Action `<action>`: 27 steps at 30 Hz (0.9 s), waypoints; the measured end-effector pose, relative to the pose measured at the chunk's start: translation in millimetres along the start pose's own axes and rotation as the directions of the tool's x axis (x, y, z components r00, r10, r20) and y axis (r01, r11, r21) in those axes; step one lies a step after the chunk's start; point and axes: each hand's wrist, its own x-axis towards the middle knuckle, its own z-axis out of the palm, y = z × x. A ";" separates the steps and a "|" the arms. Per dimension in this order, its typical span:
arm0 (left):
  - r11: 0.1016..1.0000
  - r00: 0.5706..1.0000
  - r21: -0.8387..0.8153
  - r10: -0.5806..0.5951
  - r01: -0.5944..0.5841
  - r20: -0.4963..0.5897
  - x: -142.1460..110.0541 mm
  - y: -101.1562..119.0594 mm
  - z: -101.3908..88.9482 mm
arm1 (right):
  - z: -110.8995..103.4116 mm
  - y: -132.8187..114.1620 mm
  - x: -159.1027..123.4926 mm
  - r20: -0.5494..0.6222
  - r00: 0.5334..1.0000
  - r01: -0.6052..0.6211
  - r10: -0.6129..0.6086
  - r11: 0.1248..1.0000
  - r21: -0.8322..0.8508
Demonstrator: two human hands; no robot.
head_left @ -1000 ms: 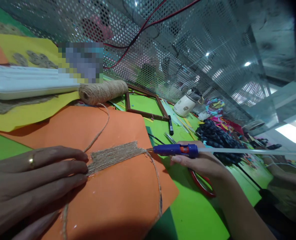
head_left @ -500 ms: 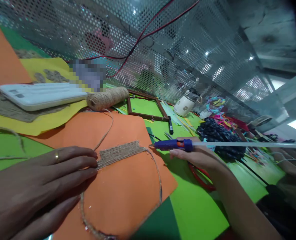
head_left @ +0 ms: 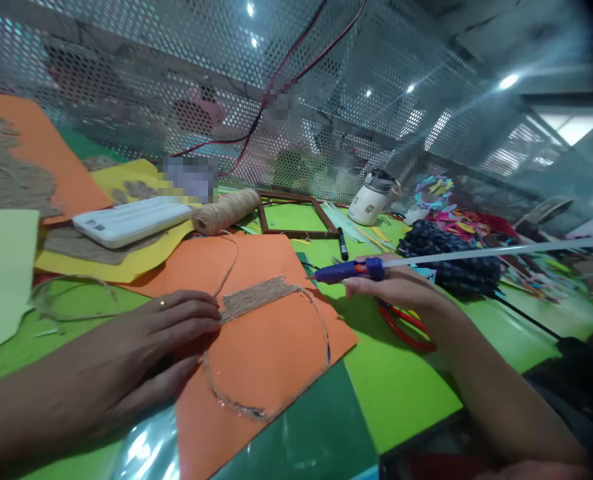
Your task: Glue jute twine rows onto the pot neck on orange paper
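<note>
My left hand (head_left: 171,347), wearing a ring, lies with its fingers stretched out; the fingertips touch the left end of a strip of jute twine rows (head_left: 256,298). Beneath is an orange sheet (head_left: 276,353), on which a curved twine line (head_left: 243,405) with shiny glue bits runs below the strip. My right hand (head_left: 401,288) is closed round a blue glue gun (head_left: 343,271), its nozzle close to the strip's right end. A long whitish glue stick (head_left: 476,254) juts out of its back. One strand leads from the strip toward the twine roll (head_left: 229,211).
Red-handled scissors (head_left: 406,333) lie under my right wrist. Behind are a brown frame (head_left: 299,234), a black marker (head_left: 343,244) and a white bottle (head_left: 369,202). A white device (head_left: 131,222) rests on yellow paper at left. Perforated metal (head_left: 176,80) stands along the back.
The view has shifted and pulled back, showing more of the orange sheet and the left forearm. Both hands keep nearly the same places relative to the twine strip.
</note>
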 end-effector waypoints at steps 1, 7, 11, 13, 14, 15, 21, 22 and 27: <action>1.000 0.999 0.014 0.009 -0.009 0.036 2.5 1.3 -3.0 | -0.9 0.0 -0.9 -0.017 1.000 0.009 -0.009 1.000 -0.017; 0.998 0.991 0.036 0.046 -0.051 0.126 10.5 1.7 -14.6 | 2.9 1.3 -7.8 0.007 1.000 0.019 -0.019 1.000 0.023; 0.999 0.994 0.005 0.046 -0.046 0.096 5.0 -5.8 -15.0 | 3.5 -6.7 -13.3 0.051 0.990 0.130 -0.132 0.991 0.035; 0.999 0.995 -0.009 0.040 -0.040 0.091 2.8 -9.4 -16.6 | 2.8 -10.9 -14.6 0.092 0.977 0.192 -0.192 0.981 0.007; 0.999 0.995 -0.020 0.038 -0.036 0.091 2.2 -10.8 -17.7 | 2.8 -11.6 -14.6 0.112 0.971 0.215 -0.214 0.977 0.002; 0.999 0.995 -0.033 0.034 -0.031 0.091 1.9 -11.8 -18.9 | 3.2 -11.0 -14.4 0.131 0.966 0.227 -0.225 0.974 -0.002; 0.994 0.996 -0.107 0.025 -0.016 0.082 4.3 -11.7 -20.3 | 16.2 6.0 -14.2 0.089 0.985 0.147 -0.150 0.988 0.037; 0.993 0.996 -0.112 0.029 -0.020 0.082 4.8 -11.5 -19.6 | 19.6 5.9 -14.5 0.095 0.986 0.134 -0.140 0.989 0.063; 0.993 0.997 -0.121 0.018 -0.009 0.078 4.7 -11.0 -18.1 | 35.4 -19.1 -13.9 0.150 0.977 0.135 -0.154 0.982 0.132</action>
